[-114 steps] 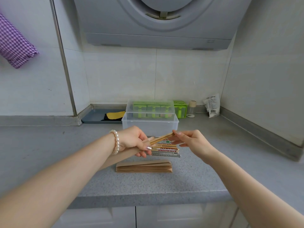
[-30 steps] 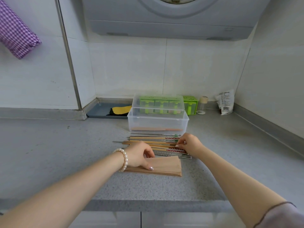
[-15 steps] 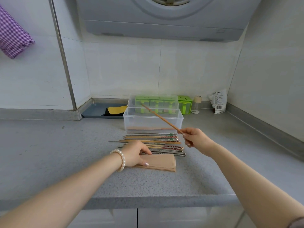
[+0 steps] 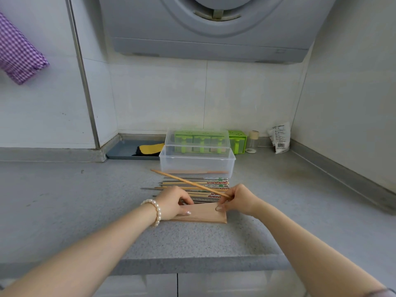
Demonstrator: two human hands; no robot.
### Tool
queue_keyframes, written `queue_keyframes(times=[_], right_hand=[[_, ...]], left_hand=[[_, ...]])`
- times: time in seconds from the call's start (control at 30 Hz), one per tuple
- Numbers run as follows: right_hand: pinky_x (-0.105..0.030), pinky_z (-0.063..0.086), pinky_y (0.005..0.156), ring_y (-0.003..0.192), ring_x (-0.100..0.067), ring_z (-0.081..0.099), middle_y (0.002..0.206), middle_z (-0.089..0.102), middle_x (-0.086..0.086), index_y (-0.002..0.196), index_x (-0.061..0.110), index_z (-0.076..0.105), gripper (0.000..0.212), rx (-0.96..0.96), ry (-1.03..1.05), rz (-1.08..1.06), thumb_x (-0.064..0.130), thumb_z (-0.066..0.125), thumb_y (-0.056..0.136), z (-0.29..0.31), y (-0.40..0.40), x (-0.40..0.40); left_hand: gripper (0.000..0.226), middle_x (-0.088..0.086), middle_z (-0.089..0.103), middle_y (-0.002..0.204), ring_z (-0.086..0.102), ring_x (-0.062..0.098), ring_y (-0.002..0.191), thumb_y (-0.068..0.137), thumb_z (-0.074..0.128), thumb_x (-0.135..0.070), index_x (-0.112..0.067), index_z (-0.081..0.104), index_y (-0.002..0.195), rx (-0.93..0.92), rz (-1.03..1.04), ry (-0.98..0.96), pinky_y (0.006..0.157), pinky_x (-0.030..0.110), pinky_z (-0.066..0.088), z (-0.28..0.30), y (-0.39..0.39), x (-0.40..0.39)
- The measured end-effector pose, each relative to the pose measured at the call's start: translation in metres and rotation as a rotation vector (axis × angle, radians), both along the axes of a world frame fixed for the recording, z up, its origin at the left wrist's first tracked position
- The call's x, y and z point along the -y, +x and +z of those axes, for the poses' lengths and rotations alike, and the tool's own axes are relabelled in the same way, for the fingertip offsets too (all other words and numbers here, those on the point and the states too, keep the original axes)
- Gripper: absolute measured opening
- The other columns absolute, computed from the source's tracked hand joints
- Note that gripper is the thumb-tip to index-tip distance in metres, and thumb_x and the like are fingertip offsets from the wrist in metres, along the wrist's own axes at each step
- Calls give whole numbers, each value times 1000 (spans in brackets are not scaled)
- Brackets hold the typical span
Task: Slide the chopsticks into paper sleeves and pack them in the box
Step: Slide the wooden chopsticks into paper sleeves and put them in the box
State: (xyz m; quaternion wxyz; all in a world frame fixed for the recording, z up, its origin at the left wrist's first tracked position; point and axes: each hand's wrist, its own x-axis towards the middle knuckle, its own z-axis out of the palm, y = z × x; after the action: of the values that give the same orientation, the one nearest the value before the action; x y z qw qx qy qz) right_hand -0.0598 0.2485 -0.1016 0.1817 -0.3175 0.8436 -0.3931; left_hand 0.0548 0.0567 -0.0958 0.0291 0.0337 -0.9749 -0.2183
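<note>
1. Since half a second ago, the right hand is bringing its chopstick down from in front of the box toward the sleeves, so the stick is now lying low and slanting over the loose pile.
2. The tabletop is carrying everything; the clear box is sitting at the back, with what looks like a filled sleeve already lying inside.
3. The loose chopsticks are lying in a row between box and sleeves.
4. The stack of paper sleeves is resting nearest the edge; the left hand is pressing on its left end, fingers curled, though I cannot tell whether it is pinching a sleeve.
5. The right hand is pinching the chopstick at its near end, thumb touching the top sleeve. The stick is probably light and stiff; the paper is thin and floppy, so holding it near the mouth seems wise.
</note>
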Motion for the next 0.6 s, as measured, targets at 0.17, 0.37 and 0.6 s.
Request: queue_keyframes(times=[0.17,0.37,0.6], right_hand=[[-6,35,44,40,5,47,42,56,15,86,4,72,13,63,-91,-54,13,73,78,9,6,0],[-19,25,37,34,-7,27,44,48,4,77,3,72,8,171,-235,-71,11,74,76,19,7,2],[-21,22,39,40,-11,27,47,59,4,69,9,72,9,197,-426,59,2,71,74,33,17,5]], left_hand=[[39,-5,65,114,57,8,96,79,71,-30,-20,64,115,46,12,-15,84,20,44,1,0,0],[40,-4,66,101,59,12,90,73,73,-41,-19,67,106,-24,22,8,81,30,51,20,-6,-11],[9,8,72,85,68,17,66,90,54,-14,-6,59,91,209,-39,142,67,26,55,46,-16,-32]])
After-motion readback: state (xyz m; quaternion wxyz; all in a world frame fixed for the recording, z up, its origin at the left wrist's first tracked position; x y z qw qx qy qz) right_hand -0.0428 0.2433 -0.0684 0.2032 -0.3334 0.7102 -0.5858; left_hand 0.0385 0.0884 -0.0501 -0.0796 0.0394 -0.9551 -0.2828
